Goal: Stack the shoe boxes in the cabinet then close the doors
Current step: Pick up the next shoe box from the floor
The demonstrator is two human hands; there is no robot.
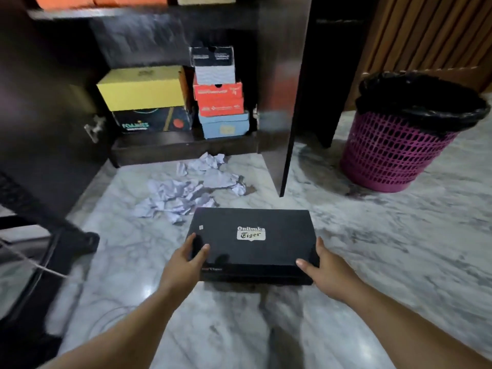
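A black shoe box with a white label lies flat on the marble floor in front of me. My left hand grips its near left corner and my right hand grips its near right corner. Beyond it stands the dark cabinet with both doors open. On its bottom shelf a yellow box sits on a dark printed box. To their right a blue box, an orange box and a black-and-white box form a stack.
Crumpled white paper lies on the floor between the black box and the cabinet. The open right door stands edge-on. A pink mesh bin with a black liner sits at the right. The open left door fills the left side.
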